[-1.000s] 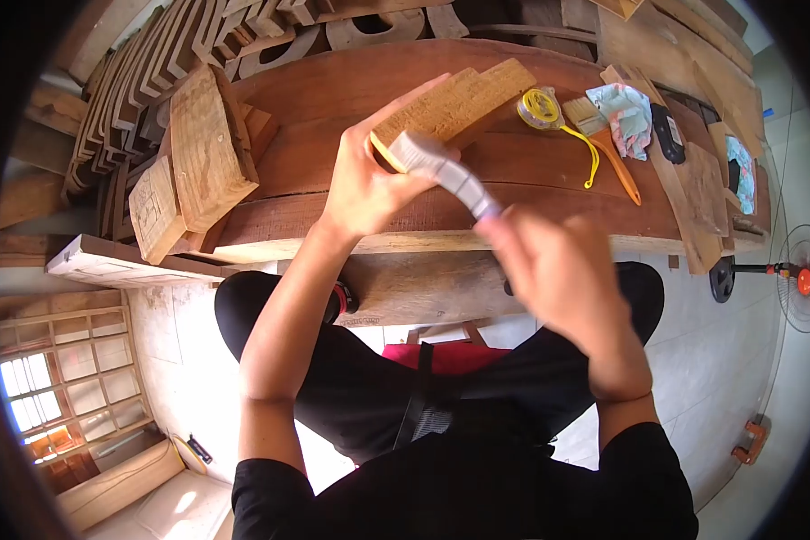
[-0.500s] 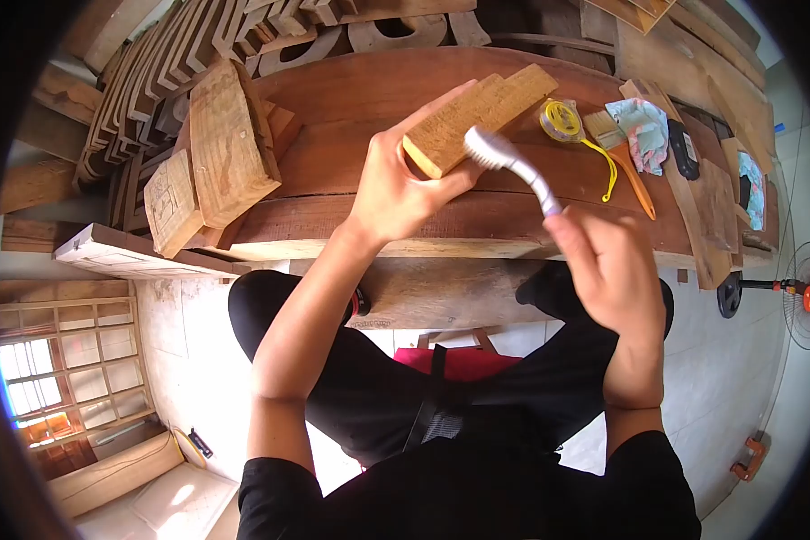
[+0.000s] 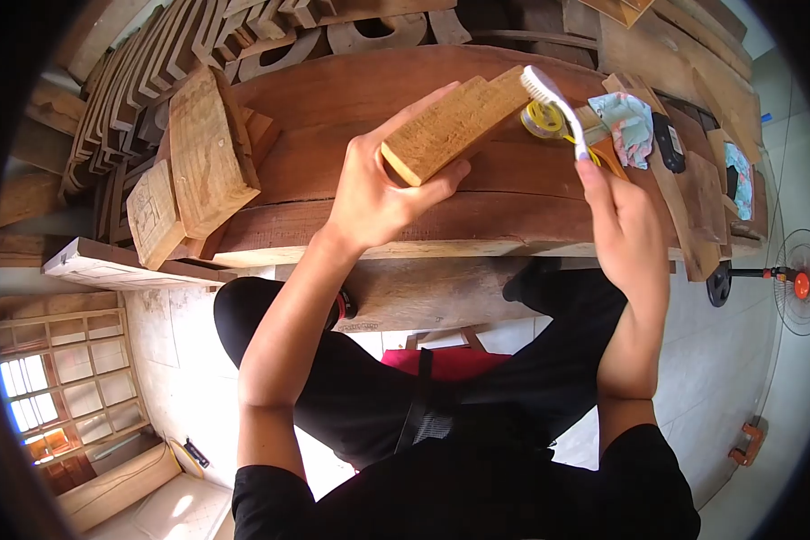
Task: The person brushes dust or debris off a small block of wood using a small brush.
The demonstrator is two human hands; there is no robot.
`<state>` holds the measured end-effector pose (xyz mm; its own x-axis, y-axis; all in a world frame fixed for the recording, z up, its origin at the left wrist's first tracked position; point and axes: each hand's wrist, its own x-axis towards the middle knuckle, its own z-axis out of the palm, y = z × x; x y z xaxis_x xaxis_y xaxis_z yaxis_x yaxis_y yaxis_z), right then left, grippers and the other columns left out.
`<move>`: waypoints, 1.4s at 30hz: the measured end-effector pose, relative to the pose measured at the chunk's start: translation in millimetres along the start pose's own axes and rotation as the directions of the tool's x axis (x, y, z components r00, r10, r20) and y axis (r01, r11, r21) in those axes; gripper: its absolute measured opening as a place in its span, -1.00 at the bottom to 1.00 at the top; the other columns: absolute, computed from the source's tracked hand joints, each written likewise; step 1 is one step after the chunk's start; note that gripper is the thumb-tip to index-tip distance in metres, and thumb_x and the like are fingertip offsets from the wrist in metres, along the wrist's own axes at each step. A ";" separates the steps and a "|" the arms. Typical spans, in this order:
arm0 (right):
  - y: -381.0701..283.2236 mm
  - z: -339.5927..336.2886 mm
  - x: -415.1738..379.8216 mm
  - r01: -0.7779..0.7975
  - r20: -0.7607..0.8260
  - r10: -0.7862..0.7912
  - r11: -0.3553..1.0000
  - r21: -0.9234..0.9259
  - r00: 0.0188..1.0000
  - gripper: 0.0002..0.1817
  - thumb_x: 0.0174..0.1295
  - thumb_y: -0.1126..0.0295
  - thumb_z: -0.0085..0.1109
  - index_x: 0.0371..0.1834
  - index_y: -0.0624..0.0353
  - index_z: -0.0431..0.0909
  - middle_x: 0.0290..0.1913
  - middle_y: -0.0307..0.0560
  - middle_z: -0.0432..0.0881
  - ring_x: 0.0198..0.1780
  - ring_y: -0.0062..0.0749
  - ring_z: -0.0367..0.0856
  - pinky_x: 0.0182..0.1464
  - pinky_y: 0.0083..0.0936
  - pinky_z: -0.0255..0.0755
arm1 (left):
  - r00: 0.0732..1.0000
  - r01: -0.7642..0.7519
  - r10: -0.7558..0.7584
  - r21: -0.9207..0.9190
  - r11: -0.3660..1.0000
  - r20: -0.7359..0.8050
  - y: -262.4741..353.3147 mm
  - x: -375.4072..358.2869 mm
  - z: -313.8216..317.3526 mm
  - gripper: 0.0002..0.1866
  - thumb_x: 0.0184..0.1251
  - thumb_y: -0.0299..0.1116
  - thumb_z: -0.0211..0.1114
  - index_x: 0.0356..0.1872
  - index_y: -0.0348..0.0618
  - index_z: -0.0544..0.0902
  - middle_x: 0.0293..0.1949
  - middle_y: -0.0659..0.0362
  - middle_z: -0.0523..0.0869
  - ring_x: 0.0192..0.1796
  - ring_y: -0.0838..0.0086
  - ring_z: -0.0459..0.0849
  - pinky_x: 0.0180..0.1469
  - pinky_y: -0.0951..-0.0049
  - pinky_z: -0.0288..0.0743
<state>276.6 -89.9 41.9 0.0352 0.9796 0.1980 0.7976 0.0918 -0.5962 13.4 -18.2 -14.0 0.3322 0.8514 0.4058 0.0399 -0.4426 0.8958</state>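
Left hand [image 3: 373,193] gripping wood block [image 3: 450,126], right hand [image 3: 625,229] holding white brush [image 3: 553,103], no readable writing

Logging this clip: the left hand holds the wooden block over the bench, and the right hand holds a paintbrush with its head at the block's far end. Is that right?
Not quite. In the head view the right hand holds a white toothbrush-like brush, not a paintbrush; the paintbrush lies on the bench. The rest stands: the left hand holds the wooden block, brush head at its far end.
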 end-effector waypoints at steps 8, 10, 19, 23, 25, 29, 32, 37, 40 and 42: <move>-15.3 6.3 -7.7 -0.068 0.158 0.076 0.996 -0.056 0.985 -0.33 0.64 -0.16 0.06 -0.42 0.22 0.73 -0.69 0.08 0.51 -0.63 0.01 0.55 -0.50 -0.12 0.34 | 0.998 -0.006 0.003 0.044 0.999 0.064 3.6 -1.9 2.1 -0.18 0.12 -0.48 0.59 0.51 -0.22 0.56 0.39 0.00 0.74 0.38 0.34 0.73 0.46 0.30 0.52; -4.4 5.3 1.7 -0.028 0.018 0.030 0.997 -0.078 0.999 -0.31 0.65 -0.15 0.05 -0.46 0.24 0.69 -0.69 0.11 0.53 -0.64 0.06 0.56 -0.49 -0.11 0.36 | 0.997 -0.024 0.018 0.083 0.996 0.075 4.8 -2.4 2.0 -0.18 0.12 -0.48 0.60 0.52 -0.21 0.57 0.39 -0.01 0.74 0.38 0.33 0.73 0.46 0.30 0.52; -13.6 13.3 -9.0 0.025 0.038 -0.022 0.997 -0.078 0.999 -0.33 0.67 -0.10 0.04 -0.57 0.14 0.65 -0.74 0.06 0.54 -0.68 0.04 0.60 -0.56 -0.07 0.40 | 0.997 -0.033 0.026 0.094 0.995 0.075 2.7 -2.6 2.2 -0.17 0.12 -0.42 0.62 0.51 -0.19 0.57 0.42 -0.01 0.71 0.41 0.30 0.72 0.46 0.29 0.52; -27.2 33.8 -36.2 0.223 0.089 -0.215 0.970 -0.098 0.973 -0.34 0.59 -0.13 0.16 -0.64 0.09 0.58 -0.75 0.08 0.54 -0.71 0.13 0.57 -0.58 -0.02 0.39 | 0.994 -0.086 0.081 0.073 0.994 0.079 -2.5 -2.7 0.5 -0.19 0.09 -0.43 0.61 0.48 -0.20 0.60 0.36 0.00 0.76 0.34 0.29 0.76 0.43 0.28 0.55; -18.0 20.2 -18.8 0.086 0.058 -0.081 0.992 -0.087 0.995 -0.32 0.61 -0.16 0.11 -0.59 0.12 0.64 -0.70 0.12 0.56 -0.64 0.14 0.62 -0.50 -0.01 0.43 | 0.998 -0.033 0.025 0.121 0.992 0.063 -3.2 -3.7 -0.9 -0.20 0.06 -0.44 0.61 0.45 -0.21 0.63 0.30 0.02 0.79 0.29 0.28 0.79 0.39 0.26 0.58; 20.0 2.8 10.1 -0.093 -0.008 0.094 0.966 -0.240 0.996 -0.47 0.69 -0.07 -0.01 -0.06 0.18 0.74 -0.27 0.25 0.75 -0.16 0.20 0.75 -0.12 0.01 0.53 | 0.967 -0.254 0.239 0.457 0.852 0.091 19.8 6.2 -12.1 -0.33 0.11 -0.41 0.61 0.33 -0.23 0.70 0.15 0.01 0.84 0.19 0.33 0.83 0.27 0.27 0.68; 47.1 17.5 15.6 -0.030 -0.016 0.031 0.995 0.096 0.999 -0.54 0.70 -0.02 -0.01 0.07 0.19 0.62 -0.24 0.25 0.74 -0.15 0.19 0.75 -0.11 -0.01 0.53 | 1.000 0.018 -0.010 0.422 0.906 -0.021 46.7 8.3 -30.5 -0.40 0.13 -0.45 0.61 0.27 -0.25 0.70 0.11 -0.03 0.84 0.14 0.35 0.84 0.21 0.33 0.70; 34.4 34.0 3.7 -0.013 0.084 -0.010 0.962 0.273 0.996 -0.75 0.64 0.21 0.16 0.12 0.16 0.58 -0.34 0.11 0.70 -0.28 -0.04 0.77 -0.22 -0.15 0.50 | 0.991 0.116 -0.133 0.529 0.841 -0.006 80.9 5.3 -58.4 -0.32 0.19 -0.41 0.55 0.38 -0.10 0.52 -0.02 0.00 0.81 0.00 0.22 0.83 0.08 0.20 0.72; 19.7 52.8 -7.4 0.142 0.109 -0.202 0.903 0.406 0.973 -0.80 0.66 0.30 0.13 0.06 0.22 0.59 -0.48 -0.05 0.54 -0.44 -0.37 0.59 -0.36 -0.35 0.35 | 0.994 0.057 -0.112 0.805 0.591 0.011 98.0 0.9 -55.8 -0.41 0.29 -0.22 0.50 0.32 -0.11 0.57 -0.03 -0.03 0.79 0.00 0.10 0.84 0.06 0.14 0.69; 2.0 62.9 -20.0 0.198 0.070 -0.264 0.852 0.485 0.962 -0.81 0.66 0.32 0.11 0.01 0.24 0.59 -0.51 -0.03 0.52 -0.49 -0.33 0.57 -0.38 -0.36 0.33 | 1.000 -0.007 -0.009 0.900 0.435 0.012 92.4 -2.4 -37.7 -0.45 0.35 -0.09 0.49 0.27 -0.12 0.60 -0.02 -0.06 0.79 0.02 0.03 0.84 0.03 0.10 0.68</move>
<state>239.5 -98.1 -12.2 -0.2184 0.9307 0.2934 0.3945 0.3592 -0.8458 -19.2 -50.6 74.6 0.3429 0.8520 0.3956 0.8636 -0.4516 0.2242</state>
